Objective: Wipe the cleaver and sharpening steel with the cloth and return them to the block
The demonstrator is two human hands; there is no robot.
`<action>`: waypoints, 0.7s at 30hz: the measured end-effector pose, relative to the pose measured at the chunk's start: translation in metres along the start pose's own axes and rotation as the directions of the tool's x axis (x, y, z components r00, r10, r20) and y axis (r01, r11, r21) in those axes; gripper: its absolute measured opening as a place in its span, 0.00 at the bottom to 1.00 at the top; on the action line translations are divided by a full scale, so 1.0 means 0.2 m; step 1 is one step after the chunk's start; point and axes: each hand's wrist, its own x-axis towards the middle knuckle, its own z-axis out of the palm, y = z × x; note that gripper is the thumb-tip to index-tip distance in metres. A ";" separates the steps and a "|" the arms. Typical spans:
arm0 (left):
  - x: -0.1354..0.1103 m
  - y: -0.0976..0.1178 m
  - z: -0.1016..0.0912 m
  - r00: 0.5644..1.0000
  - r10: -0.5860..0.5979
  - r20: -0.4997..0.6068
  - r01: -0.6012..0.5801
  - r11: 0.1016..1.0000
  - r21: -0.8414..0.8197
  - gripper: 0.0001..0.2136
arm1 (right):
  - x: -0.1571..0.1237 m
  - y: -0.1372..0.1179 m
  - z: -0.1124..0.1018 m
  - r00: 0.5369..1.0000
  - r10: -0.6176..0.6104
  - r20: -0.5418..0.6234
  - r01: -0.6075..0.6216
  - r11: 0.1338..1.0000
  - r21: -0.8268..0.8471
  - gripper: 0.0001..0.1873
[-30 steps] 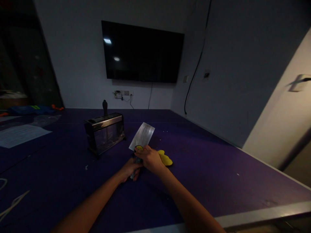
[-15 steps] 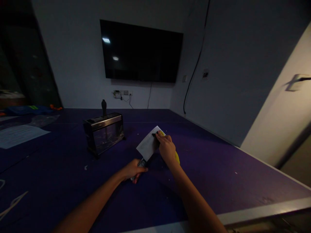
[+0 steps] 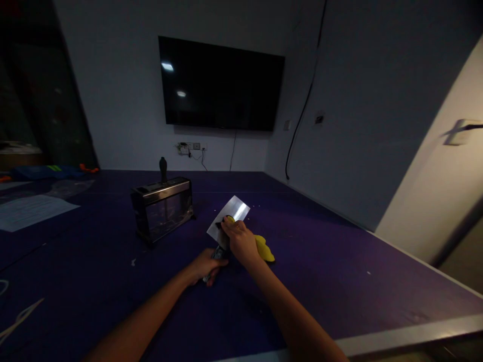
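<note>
My left hand (image 3: 206, 265) is wrapped around the dark patterned handle (image 3: 218, 254) of a cleaver. The broad, shiny blade (image 3: 238, 207) points up and away from me over the table. Against the face of the blade, close to the handle end, my right hand (image 3: 241, 242) presses a yellow cloth (image 3: 264, 248) with a dark edge. Part of the cloth hangs out to the right of that hand. The right fingers and the cloth hide the lower part of the blade.
A knife block (image 3: 163, 208) with see-through sides stands left of the cleaver, a black handle (image 3: 163, 169) rising from its top. Paper (image 3: 35, 211) and a pale cord (image 3: 20, 320) lie left on the purple table (image 3: 320, 281). A television (image 3: 222, 85) hangs behind.
My right hand has slid the yellow cloth down and left along the blade toward the handle. More of the blade's far end shows, now catching light. My left hand keeps its hold.
</note>
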 end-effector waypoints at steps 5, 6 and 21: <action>0.01 -0.01 0.00 0.997 0.016 -0.070 -0.019 0.999 -0.041 0.21 | 0.00 -0.08 0.00 0.977 -0.195 0.084 0.189 0.979 0.071 0.24; 0.01 -0.02 0.00 0.997 0.016 -0.077 -0.019 0.999 -0.039 0.20 | 0.00 -0.09 0.00 0.973 -0.212 0.090 0.205 0.975 0.081 0.24; 0.01 0.02 0.01 0.994 -0.021 0.105 0.002 0.984 0.179 0.20 | -0.01 0.24 -0.06 0.939 0.295 -0.176 -0.299 0.954 0.007 0.30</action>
